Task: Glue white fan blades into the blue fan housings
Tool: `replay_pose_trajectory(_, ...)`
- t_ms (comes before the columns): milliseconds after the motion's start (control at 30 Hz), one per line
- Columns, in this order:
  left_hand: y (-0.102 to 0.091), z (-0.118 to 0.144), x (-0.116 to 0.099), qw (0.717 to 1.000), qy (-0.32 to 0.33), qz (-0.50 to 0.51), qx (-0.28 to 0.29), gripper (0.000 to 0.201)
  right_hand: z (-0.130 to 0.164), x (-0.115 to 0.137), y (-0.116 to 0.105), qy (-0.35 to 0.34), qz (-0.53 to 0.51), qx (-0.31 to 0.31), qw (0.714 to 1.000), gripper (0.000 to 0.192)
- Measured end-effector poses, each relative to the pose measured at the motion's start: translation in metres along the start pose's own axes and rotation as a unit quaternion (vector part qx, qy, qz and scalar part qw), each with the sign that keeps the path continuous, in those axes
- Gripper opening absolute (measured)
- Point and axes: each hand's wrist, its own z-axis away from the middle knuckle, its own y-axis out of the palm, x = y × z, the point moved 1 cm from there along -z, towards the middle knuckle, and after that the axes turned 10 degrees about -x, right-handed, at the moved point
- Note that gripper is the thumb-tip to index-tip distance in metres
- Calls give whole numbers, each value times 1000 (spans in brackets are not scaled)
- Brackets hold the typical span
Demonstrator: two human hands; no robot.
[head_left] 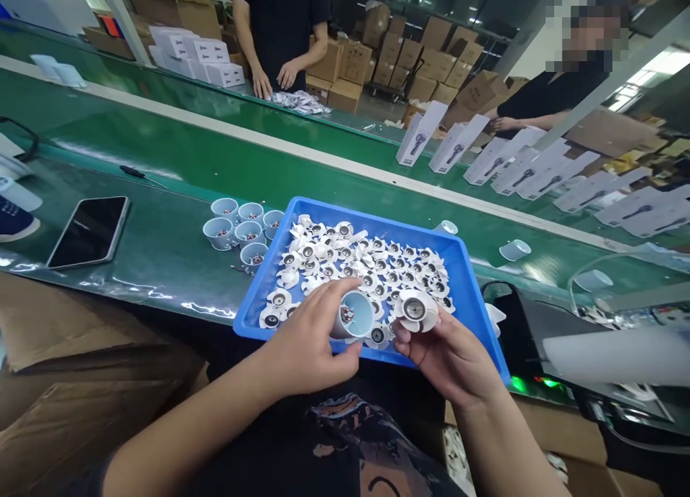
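Observation:
My left hand (310,339) is wrapped round a light blue plastic cup (364,316), its mouth turned up toward me. Inside the cup a small part with reddish wires shows. Between the fingers of my right hand (450,349) is a white fan blade (414,308), its dark round hub facing up. Cup and blade are apart, side by side above the near side of a blue tray (477,295). Many more white fan blades (345,252) lie loosely piled in that tray.
Several light blue cups (220,232) stand left of the tray, near a phone (89,231) and a screwdriver (134,172). A green conveyor (323,162) runs behind, with open white boxes (456,148) beyond it. A black machine (512,321) stands at right. Two people are across the line.

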Motion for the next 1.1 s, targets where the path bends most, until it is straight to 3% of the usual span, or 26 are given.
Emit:
replay_pose_trajectory(167,5,0,-16,999,42,13,0,61,12,9,-1,-62,12,10,998,28)
replay_pose_trajectory(233,5,-2,-20,997,68,4,-19,59,19,18,1,-159,140,5,977,21)
replay_pose_trajectory(267,5,-3,-21,996,85,-5,-23,56,21,22,3,-221,236,6,946,19)
replay_pose_trajectory(367,8,-2,-27,988,137,-53,-46,42,25,29,10,-360,454,5,815,16)
replay_pose_trajectory(400,10,-1,-28,984,150,-70,-66,39,25,28,12,-372,471,3,800,15)
replay_pose_trajectory(500,14,3,-30,971,167,-103,-137,34,20,22,16,-375,470,-4,799,19)
replay_pose_trajectory(600,17,6,-28,965,170,-117,-164,31,16,13,18,-377,436,-15,817,23)
replay_pose_trajectory(833,14,7,-26,960,177,-130,-173,29,9,0,25,-369,402,-49,837,22)
replay_pose_trajectory(967,9,4,-26,958,181,-133,-179,30,9,5,27,-394,397,-36,828,17)
replay_pose_trajectory(1100,-1,4,-20,960,185,-145,-155,38,24,15,12,-407,403,9,819,17)
